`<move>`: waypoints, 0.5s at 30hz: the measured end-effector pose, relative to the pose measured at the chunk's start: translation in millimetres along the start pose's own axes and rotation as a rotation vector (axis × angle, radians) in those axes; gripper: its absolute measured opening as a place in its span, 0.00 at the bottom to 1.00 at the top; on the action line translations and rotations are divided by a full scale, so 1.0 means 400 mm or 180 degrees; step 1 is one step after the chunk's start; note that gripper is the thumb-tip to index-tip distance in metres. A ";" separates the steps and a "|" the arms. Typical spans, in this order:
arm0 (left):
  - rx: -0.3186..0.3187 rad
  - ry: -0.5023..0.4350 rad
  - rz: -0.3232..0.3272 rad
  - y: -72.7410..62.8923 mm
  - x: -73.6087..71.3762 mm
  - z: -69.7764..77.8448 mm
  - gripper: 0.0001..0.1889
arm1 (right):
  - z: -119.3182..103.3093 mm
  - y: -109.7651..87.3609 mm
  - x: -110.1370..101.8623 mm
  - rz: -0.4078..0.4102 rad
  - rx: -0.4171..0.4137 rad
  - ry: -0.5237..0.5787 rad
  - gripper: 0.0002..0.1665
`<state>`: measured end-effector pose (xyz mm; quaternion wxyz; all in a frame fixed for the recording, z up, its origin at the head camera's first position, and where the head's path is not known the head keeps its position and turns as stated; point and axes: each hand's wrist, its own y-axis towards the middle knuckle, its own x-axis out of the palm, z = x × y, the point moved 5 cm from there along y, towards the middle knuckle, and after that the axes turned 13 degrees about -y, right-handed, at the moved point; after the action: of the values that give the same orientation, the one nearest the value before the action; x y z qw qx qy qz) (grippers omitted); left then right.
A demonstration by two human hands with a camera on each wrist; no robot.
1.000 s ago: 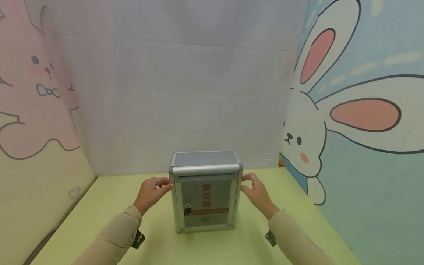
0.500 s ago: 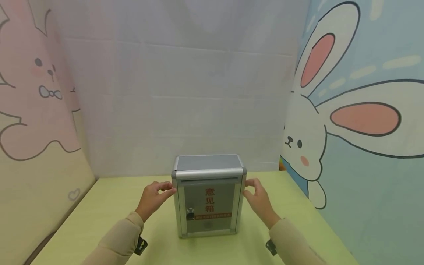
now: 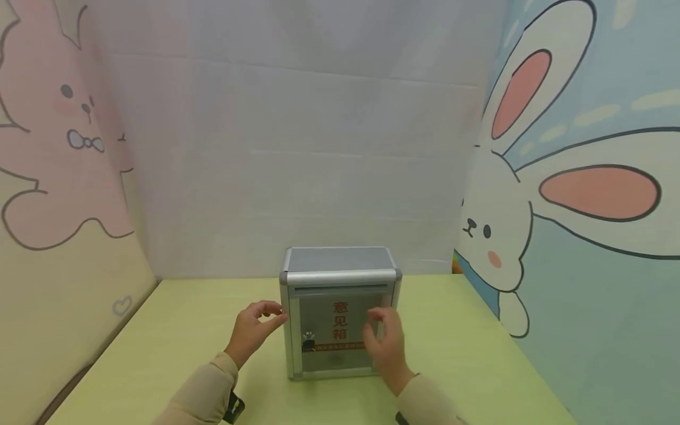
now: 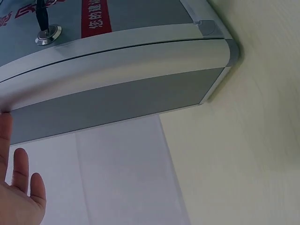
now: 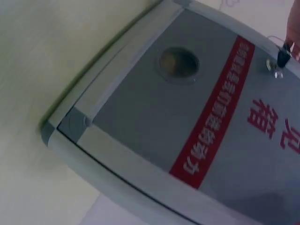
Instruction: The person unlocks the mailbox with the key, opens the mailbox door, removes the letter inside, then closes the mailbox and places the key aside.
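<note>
Your right hand (image 3: 386, 348) has left the right side of the suggestion box (image 3: 321, 310) and now hangs before the right part of its front, fingers half curled, with a gap between thumb and forefinger and nothing held (a little blurred, so you cannot tell whether it touches the panel). Your left hand (image 3: 255, 330) remains at the box's left side, thumb and fingers loosely bent, tips against the upper part of that side rather than wrapped round it; three of its fingers (image 4: 20, 171) show in the left wrist view.

You have one box, standing upright on the counter (image 3: 467, 336), with one slot (image 3: 342, 289) across the top of its front. Below that, count three large red characters (image 3: 340, 320), one red strip (image 5: 213, 115), one round disc (image 5: 178, 61) and, at the left edge, one lock (image 4: 48, 36) with one black-headed key (image 4: 42, 16) in it.

For edges and room: the counter runs on well past the box both left and right, and there is counter in front of it too. Behind stands one white cloth (image 3: 308, 177); the box hides how near its back comes to it. Two drawn rabbits flank you, the pink rabbit (image 3: 58, 124) on the left wall and the white rabbit (image 3: 494, 236) on the right, both well apart from your hands.
</note>
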<state>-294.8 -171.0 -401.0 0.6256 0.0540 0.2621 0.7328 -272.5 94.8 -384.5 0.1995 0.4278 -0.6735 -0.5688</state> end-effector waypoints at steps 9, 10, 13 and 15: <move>-0.0197 -0.0120 -0.0086 -0.028 0.007 -0.050 0.05 | -0.097 -0.048 0.117 -0.0877 -0.0879 -0.0165 0.04; -0.0225 -0.0155 -0.0091 -0.029 0.009 -0.055 0.05 | -0.098 -0.054 0.129 -0.1027 -0.0792 -0.0175 0.06; -0.0288 -0.0231 -0.0119 -0.034 0.018 -0.068 0.05 | -0.094 -0.073 0.154 -0.1365 -0.0456 -0.0202 0.11; -0.0331 -0.0263 -0.0129 -0.036 0.020 -0.074 0.05 | -0.087 -0.085 0.166 -0.1488 -0.0294 -0.0257 0.13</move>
<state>-295.7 -171.5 -435.1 0.6526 0.0463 0.1986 0.7298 -271.1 21.1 -421.3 0.0547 0.5394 -0.5369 -0.6463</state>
